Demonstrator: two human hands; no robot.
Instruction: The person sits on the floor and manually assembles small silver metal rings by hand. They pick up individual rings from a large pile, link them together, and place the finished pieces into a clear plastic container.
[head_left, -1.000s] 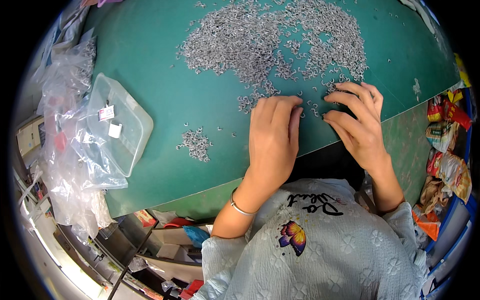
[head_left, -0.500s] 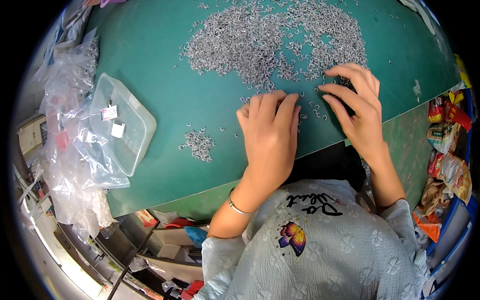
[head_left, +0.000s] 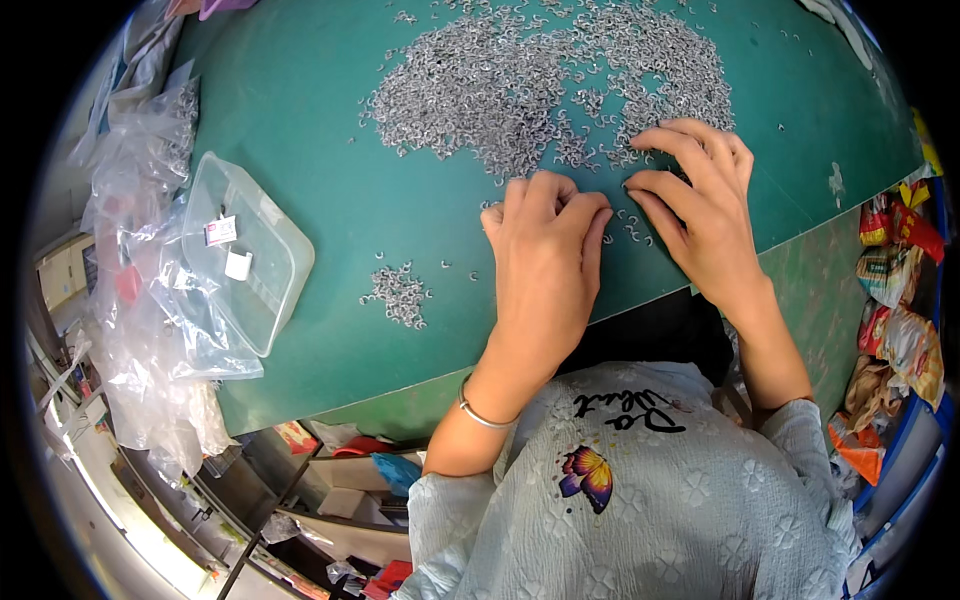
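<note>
My left hand [head_left: 545,255] is over the green table, knuckles up, its thumb and forefinger pressed together at the right. Whatever sits in that pinch is hidden. My right hand [head_left: 705,220] is opposite, thumb and forefinger closed at the tips, other fingers curved above. A tiny dark speck shows at those tips, too small to name. A few loose C-shaped grey metal pieces [head_left: 632,228] lie between the hands. Beyond the fingertips spreads a large heap of the same pieces [head_left: 480,90]. A small pile of them [head_left: 397,296] lies left of my left hand.
A clear plastic box [head_left: 285,255] stands at the table's left, a white label and small white piece inside it. Crumpled clear bags [head_left: 130,320] hang over the left edge. Colourful packets [head_left: 900,270] are at the right beyond the table [head_left: 330,200]. Shelves with oddments stand below left.
My right hand has shifted slightly left and away from me, its thumb and forefinger drawing together. My left hand has moved a little to the right, still pinched.
</note>
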